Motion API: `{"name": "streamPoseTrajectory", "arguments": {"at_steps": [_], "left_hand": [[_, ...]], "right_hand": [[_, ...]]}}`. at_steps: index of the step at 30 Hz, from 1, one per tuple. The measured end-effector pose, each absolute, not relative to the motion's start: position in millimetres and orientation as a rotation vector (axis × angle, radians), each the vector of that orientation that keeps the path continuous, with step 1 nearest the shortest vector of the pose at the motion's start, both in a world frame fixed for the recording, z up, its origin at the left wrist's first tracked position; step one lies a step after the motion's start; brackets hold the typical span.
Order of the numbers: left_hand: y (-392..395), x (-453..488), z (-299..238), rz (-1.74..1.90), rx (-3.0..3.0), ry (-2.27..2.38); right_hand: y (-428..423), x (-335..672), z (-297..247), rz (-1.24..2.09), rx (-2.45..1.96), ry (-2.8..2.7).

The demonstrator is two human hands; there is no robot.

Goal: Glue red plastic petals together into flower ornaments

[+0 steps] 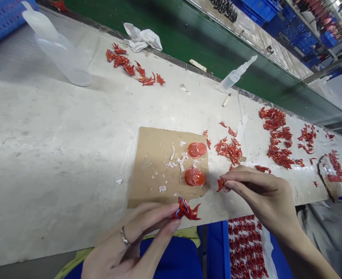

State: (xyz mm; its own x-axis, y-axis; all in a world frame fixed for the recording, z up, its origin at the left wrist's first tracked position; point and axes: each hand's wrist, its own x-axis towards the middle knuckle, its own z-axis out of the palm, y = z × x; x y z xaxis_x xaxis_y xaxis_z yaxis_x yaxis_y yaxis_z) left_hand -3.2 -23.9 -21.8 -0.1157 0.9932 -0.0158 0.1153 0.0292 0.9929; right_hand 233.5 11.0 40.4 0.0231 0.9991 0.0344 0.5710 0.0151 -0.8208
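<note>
Two bare hands are busy right up close to the camera in this head view, with the left hand [121, 244], wearing one metal ring [125, 236], pinching its fingertips [172, 225] shut on a twisted red piece with a blue streak [185, 210]. That piece is sticking out right of the fingers, its long axis running roughly left to right, and it's pointing toward the right hand [260, 190], which is nearer the small red scrap [221, 185] it's gripping tightly. Just beyond them, a cardboard sheet [143, 174] is holding two stacks of red discs [194, 176] among white shavings [178, 161]. Red pieces are lying in one clump [130, 64] far left and in several heaps [277, 135] far right, while two plastic bottles, one large [59, 50] and one small [233, 75], are sitting along the bench's far side.
</note>
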Motion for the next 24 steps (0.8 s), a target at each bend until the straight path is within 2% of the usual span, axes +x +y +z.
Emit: {"name": "streamPoseTrajectory", "arguments": {"at_steps": [24], "left_hand": [[-6.7,-13.7,-24.2,1.143,1.23,1.569]], "right_hand": [[25.6,217.2,27.4,0.75,-1.526,-1.768]]}}
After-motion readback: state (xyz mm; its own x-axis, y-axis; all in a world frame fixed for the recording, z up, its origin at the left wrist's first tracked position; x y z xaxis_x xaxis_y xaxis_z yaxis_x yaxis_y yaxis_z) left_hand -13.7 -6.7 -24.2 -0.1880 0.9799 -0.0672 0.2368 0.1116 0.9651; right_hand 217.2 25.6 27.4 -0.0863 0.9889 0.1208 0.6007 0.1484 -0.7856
